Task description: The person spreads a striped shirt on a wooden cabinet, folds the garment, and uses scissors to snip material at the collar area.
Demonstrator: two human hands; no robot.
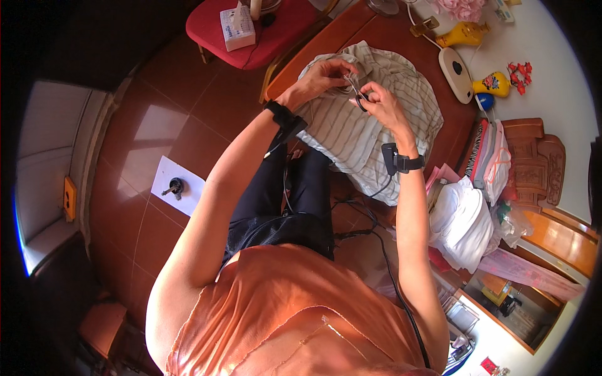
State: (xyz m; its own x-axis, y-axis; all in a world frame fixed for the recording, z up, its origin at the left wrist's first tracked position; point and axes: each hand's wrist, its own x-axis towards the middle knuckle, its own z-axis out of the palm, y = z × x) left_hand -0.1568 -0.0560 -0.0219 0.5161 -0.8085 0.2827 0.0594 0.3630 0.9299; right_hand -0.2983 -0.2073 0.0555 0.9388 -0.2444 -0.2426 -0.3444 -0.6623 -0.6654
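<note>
A pale striped garment [407,100] lies spread over the table's near end and hangs down toward my legs. With my right hand [385,109] I grip a small pair of scissors [361,99] with dark handles, its blades pointing up and left. My left hand [323,76] is closed in a pinch at the garment's far left part, close to the scissor blades. What exactly sits between those fingertips, a fold of cloth or a thread, is too small to tell. Both wrists wear black straps with small devices.
The reddish-brown table [351,28] carries a white oval device [456,75] and yellow vases [492,84] at right. A red chair [285,31] holds a tissue box [237,28]. Folded clothes [461,210] are stacked at right. Black cables [376,229] hang by my right side.
</note>
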